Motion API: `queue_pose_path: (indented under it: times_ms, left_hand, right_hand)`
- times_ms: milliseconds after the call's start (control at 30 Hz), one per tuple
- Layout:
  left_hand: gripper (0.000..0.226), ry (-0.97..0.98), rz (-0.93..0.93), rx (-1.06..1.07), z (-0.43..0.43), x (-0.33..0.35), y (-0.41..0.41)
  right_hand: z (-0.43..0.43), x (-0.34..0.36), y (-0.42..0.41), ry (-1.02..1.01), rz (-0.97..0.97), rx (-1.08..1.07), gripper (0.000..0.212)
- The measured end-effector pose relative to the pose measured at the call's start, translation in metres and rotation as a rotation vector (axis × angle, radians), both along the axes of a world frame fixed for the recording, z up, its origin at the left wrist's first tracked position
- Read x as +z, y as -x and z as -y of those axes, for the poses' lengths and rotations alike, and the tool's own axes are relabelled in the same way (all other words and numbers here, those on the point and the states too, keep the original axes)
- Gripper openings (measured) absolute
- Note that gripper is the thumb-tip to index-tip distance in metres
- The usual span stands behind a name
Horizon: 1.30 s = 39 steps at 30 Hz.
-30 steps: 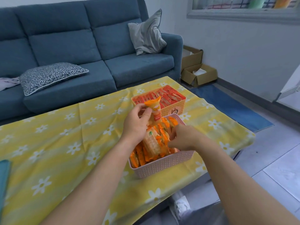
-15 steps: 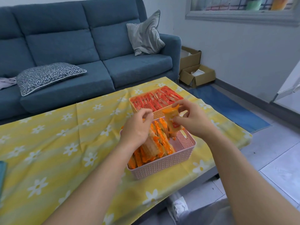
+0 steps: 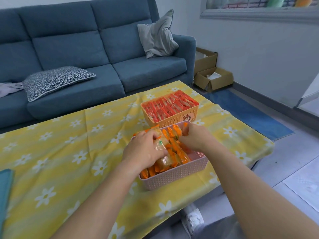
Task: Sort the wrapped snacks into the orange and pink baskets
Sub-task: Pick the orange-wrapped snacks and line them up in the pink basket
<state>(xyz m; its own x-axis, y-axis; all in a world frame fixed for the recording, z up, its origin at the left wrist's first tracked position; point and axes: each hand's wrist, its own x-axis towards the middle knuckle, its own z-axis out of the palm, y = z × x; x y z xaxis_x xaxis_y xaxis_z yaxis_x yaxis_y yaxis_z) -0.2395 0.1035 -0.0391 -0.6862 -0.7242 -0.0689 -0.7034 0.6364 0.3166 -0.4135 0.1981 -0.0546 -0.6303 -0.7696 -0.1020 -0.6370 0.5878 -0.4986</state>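
Two baskets stand close together, one behind the other, on our yellow-clothed bench. The orange basket is farther off and packed with red-wrapped snacks. The pink basket is nearer and holds orange-wrapped snacks in a leaning row. Both hands work inside the pink one. Our left hand curls over a clear-fronted packet on the left side, while our right hand pinches an orange packet by the far wall. We judge the step to be seating that packet. We should brace the row with the left, slide the packet in edge-on, and release only once it stands.
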Motion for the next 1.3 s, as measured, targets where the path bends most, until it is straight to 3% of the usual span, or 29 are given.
queue_pose_path:
  times_ms: [100, 233, 400, 533, 667, 833, 900, 967, 1100, 1200, 1300]
  left_hand:
    - [0.067, -0.018, -0.012, 0.002, 0.002, 0.000, -0.002]
    - [0.062, -0.053, -0.062, 0.005, 0.001, 0.002, -0.004]
    - [0.048, -0.171, -0.262, 0.055, 0.005, 0.007, -0.008]
    - [0.052, -0.291, -0.440, 0.097, 0.008, 0.012, -0.010]
    - [0.048, -0.341, -0.550, 0.124, 0.009, 0.013, -0.008]
    - [0.042, -0.365, -0.659, 0.190, 0.003, 0.013, 0.006]
    - [0.044, -0.371, -0.662, 0.198, -0.002, 0.016, 0.016]
    - [0.047, -0.409, -0.668, 0.217, -0.007, 0.017, 0.028]
    - [0.042, -0.571, -0.717, 0.242, -0.015, 0.018, 0.047]
    - [0.024, -0.801, -0.841, 0.193, -0.019, 0.022, 0.049]
    - [0.019, -0.731, -0.829, 0.184, -0.013, 0.018, 0.046]
  right_hand:
    - [-0.001, -0.004, -0.004, -0.043, -0.020, 0.068, 0.030]
    - [-0.001, -0.001, 0.000, -0.049, -0.118, 0.063, 0.020]
    - [-0.007, 0.013, 0.003, -0.072, -0.229, 0.135, 0.041]
    - [-0.002, 0.004, 0.001, -0.025, -0.199, 0.199, 0.032]
    - [0.005, -0.012, 0.002, 0.083, -0.097, 0.175, 0.037]
    - [-0.001, 0.006, 0.001, 0.357, 0.009, -0.070, 0.026]
    - [-0.005, 0.025, 0.000, 0.479, 0.237, -0.020, 0.029]
    - [-0.013, 0.035, -0.001, 0.429, 0.440, 0.151, 0.038]
    - [-0.020, 0.029, 0.004, 0.315, 0.249, 0.300, 0.054]
    - [-0.023, 0.026, 0.014, 0.377, 0.111, 0.238, 0.034]
    - [-0.028, 0.021, 0.024, 0.317, 0.150, 0.141, 0.046]
